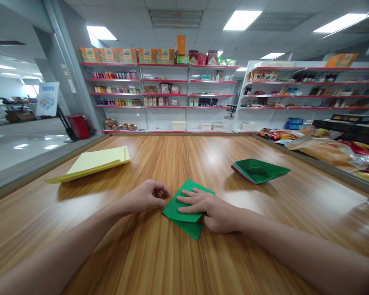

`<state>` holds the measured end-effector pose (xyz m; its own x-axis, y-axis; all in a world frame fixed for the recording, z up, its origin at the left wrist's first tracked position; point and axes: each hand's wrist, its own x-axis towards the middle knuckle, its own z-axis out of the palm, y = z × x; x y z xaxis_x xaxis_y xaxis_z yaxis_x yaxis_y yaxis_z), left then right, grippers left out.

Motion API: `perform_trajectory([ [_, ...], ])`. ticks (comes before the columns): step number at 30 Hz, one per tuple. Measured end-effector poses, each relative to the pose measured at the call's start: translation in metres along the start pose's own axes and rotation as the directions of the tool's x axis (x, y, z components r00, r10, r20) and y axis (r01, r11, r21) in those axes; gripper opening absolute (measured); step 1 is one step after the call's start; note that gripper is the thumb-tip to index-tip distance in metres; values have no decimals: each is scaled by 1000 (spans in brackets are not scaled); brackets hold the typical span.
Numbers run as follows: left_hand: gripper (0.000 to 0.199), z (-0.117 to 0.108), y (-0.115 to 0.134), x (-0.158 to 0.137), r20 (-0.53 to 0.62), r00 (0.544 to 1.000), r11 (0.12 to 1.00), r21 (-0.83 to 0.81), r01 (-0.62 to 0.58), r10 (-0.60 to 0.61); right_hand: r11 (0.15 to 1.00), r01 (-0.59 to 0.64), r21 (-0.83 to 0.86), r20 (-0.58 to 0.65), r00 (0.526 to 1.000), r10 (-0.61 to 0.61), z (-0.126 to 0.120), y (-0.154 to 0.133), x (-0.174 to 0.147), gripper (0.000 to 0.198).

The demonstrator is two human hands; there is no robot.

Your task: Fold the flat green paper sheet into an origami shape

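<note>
A folded sheet of green paper (184, 207) lies on the wooden table in front of me, with one layer sticking out below the other at its near edge. My right hand (204, 207) rests on top of it, fingers spread and flat, the thumb by the right edge and partly hidden. Just off the paper's left corner is my left hand (150, 194). Its fingers are loosely curled with a gap to the thumb, and nothing shows between them.
Yellow paper sheets (98, 161) lie at the left, their edges lifted. A stack of coloured paper (261, 171), dark green on top, sits at the right. Packaged snacks (326, 151) stand past the table's right edge. Stocked store shelves (166, 80) line the back.
</note>
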<state>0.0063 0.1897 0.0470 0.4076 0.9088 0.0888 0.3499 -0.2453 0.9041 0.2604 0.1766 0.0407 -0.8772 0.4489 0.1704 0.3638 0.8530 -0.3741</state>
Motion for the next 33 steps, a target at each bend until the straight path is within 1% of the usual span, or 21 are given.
perform_trajectory([
  [2, 33, -5, 6, -5, 75, 996, 998, 26, -51, 49, 1000, -16, 14, 25, 1000, 15, -2, -1, 0, 79],
  [5, 60, -7, 10, -11, 121, 987, 995, -12, -102, 103, 999, -17, 46, 55, 998, 14, -5, -2, 0, 79],
  [7, 70, -4, 9, -13, 175, 979, 994, 0, -110, 108, 997, -12, 70, 70, 998, 7, -6, -3, 0, 78],
  [9, 73, 1, 8, -15, 224, 970, 989, 86, -121, 99, 996, -11, 89, 71, 997, 5, -6, -3, 1, 74],
  [11, 80, 5, 9, -16, 278, 959, 967, 222, -126, 61, 994, -3, 113, 72, 997, -5, -6, -3, 1, 70],
  [13, 93, 9, 12, -16, 350, 937, 920, 370, -130, -8, 990, 17, 141, 93, 995, -30, -6, -4, 2, 64],
  [15, 102, 11, 15, -16, 420, 904, 860, 487, -156, -74, 986, 37, 163, 122, 991, -58, -6, -5, 2, 61],
  [17, 105, 11, 18, -16, 466, 878, 811, 553, -193, -108, 983, 55, 176, 135, 988, -79, -7, -7, 1, 59],
  [19, 109, 10, 20, -16, 496, 858, 784, 583, -216, -132, 980, 64, 190, 143, 985, -92, -8, -8, 2, 57],
  [22, 115, 10, 23, -16, 497, 848, 759, 619, -200, -182, 973, 54, 226, 146, 985, -89, -8, -9, 3, 45],
  [25, 118, 11, 27, -16, 483, 846, 745, 645, -171, -224, 955, 2, 297, 101, 994, -34, -6, -9, 4, 30],
  [27, 118, 10, 30, -16, 491, 837, 738, 653, -170, -242, 939, -30, 344, 62, 998, 10, -5, -8, 5, 23],
  [31, 116, 7, 32, -15, 542, 799, 730, 652, -206, -259, 916, -53, 397, 20, 999, 50, -3, -5, 6, 22],
  [33, 116, 6, 32, -15, 551, 792, 725, 655, -214, -264, 907, -68, 416, -1, 997, 75, -2, -4, 5, 23],
])
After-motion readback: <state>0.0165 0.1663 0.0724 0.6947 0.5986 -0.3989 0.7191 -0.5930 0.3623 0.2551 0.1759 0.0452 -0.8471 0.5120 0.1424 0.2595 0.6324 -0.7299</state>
